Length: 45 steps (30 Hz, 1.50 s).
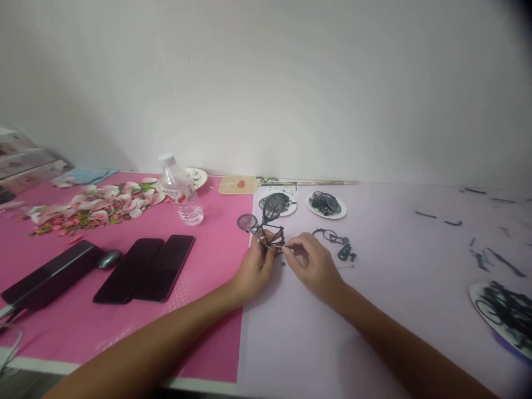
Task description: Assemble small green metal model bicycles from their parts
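A small black model bicycle (273, 228), with spoked wheels and a thin frame, is held up off the table in my left hand (254, 269). My left fingers are closed around its lower frame and hide part of it. My right hand (315, 265) pinches a thin, light-coloured stick-like piece (279, 246) against the frame's right end; its exact kind is too small to tell. Just right of my right hand lie loose black bicycle parts, among them a ring (326, 234) and a small chunky part (346, 252).
Behind my hands stand two white plates (344, 213) of black parts. More parts fill a plate (474, 299) at the right edge. To the left are a water bottle (178, 191), two phones (166, 269), a black power bank-like block (54, 271) and pink petals (103, 205).
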Available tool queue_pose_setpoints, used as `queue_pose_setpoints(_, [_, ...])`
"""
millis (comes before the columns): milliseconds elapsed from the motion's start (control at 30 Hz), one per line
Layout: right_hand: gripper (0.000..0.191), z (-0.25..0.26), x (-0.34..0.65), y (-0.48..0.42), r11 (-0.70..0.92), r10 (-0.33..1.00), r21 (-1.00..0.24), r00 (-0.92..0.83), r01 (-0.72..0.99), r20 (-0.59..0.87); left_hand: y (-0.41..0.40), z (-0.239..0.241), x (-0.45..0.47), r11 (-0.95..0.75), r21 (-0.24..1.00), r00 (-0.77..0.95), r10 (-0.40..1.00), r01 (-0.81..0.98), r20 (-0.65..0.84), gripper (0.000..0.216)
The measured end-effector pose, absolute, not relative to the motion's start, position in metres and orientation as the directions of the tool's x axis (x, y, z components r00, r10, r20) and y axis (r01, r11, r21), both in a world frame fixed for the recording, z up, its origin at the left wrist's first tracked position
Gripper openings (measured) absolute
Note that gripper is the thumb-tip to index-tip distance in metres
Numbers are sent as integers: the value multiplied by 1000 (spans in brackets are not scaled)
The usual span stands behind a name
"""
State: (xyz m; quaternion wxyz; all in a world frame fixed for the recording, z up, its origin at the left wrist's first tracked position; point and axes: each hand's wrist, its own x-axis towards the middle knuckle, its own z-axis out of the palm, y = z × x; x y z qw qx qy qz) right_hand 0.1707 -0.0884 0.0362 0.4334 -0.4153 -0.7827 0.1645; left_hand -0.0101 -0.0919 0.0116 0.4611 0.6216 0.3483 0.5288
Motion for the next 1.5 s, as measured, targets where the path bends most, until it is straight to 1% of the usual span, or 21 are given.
queue_pose_setpoints(100, [1, 33, 172, -87, 607, 788, -599, -295, 522, 541, -91, 13, -9, -352, 935, 198, 915, -40, 352, 23])
queue_pose_setpoints(267, [3, 33, 173, -86, 624, 767, -543, -307, 562, 564, -91, 13, -10, -359, 933, 192, 915, -21, 356, 26])
queue_pose_setpoints(433, [5, 37, 172, -86, 659, 720, -433, -347, 615, 602, -91, 13, -10, -347, 937, 204, 916, -34, 346, 26])
queue_pose_setpoints(600, [5, 42, 171, -88, 714, 630, -288, -406, 639, 662, -91, 14, -11, -396, 918, 196, 903, 38, 382, 24])
queue_pose_setpoints(700, [7, 43, 170, -88, 733, 583, -200, -448, 651, 678, -91, 16, -11, -401, 915, 194, 903, 52, 384, 26])
queue_pose_setpoints(900, [8, 47, 171, -90, 732, 576, -154, -482, 663, 660, -91, 15, -10, -405, 913, 186, 902, 53, 390, 26])
queue_pose_setpoints(1000, [13, 47, 171, -90, 731, 569, -116, -508, 672, 646, -91, 13, -11, -413, 904, 188, 902, 109, 389, 27])
queue_pose_setpoints(1167, [28, 46, 171, -89, 710, 559, -20, -547, 704, 623, -93, 12, -11, -404, 901, 206, 906, 156, 370, 28])
queue_pose_setpoints(1233, [25, 46, 171, -90, 706, 590, -64, -535, 705, 605, -94, 14, -10, -397, 904, 218, 907, 159, 360, 27])
queue_pose_setpoints(1333, [4, 48, 171, -94, 697, 663, -224, -493, 682, 564, -95, 17, -10, -404, 907, 221, 902, 123, 372, 25])
queue_pose_setpoints(1367, [3, 48, 171, -94, 693, 679, -263, -485, 671, 552, -95, 18, -9, -406, 908, 218, 900, 108, 377, 26])
queue_pose_setpoints(1400, [6, 48, 171, -95, 693, 686, -286, -482, 662, 545, -96, 19, -9, -406, 908, 216, 900, 98, 379, 26])
queue_pose_setpoints(1500, [8, 46, 172, -94, 710, 673, -297, -490, 639, 554, -96, 20, -10, -408, 908, 230, 896, 92, 379, 29])
